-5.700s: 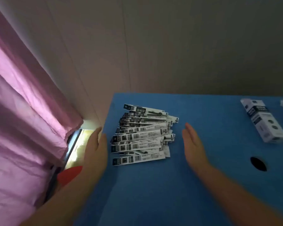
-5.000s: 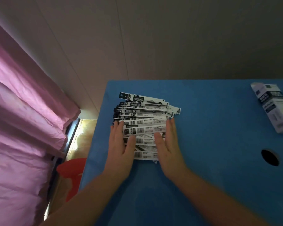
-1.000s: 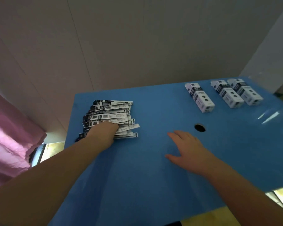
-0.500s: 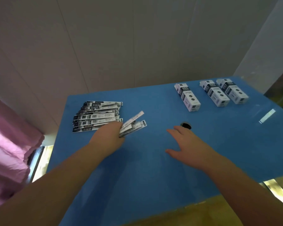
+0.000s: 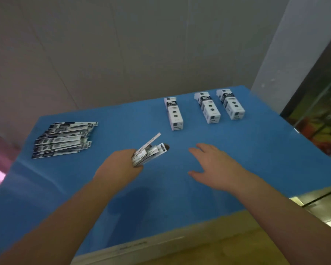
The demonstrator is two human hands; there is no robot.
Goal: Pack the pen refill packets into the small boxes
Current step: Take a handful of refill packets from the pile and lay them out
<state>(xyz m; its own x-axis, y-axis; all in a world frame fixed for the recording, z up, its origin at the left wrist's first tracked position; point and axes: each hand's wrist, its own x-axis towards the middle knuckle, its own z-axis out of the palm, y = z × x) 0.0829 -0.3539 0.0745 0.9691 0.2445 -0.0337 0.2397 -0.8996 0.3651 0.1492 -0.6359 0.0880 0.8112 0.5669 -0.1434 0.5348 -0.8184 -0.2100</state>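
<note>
White packets (image 5: 148,153) clenched in left hand (image 5: 120,169), long axis aimed up-right at nearest box (image 5: 174,113) | right hand (image 5: 214,165) spread, empty, nearer the boxes | pile (image 5: 63,139) far left on table (image 5: 256,150).

Left hand (image 5: 120,168) clenched; right hand (image 5: 216,167) spread flat.

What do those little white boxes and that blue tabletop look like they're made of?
The small boxes look like printed matte cardboard: crisp folded edges, white faces with dark label bands. The blue tabletop seems smooth laminate or plastic with a slight sheen, given the faint reflections; I can't tell which.
</note>
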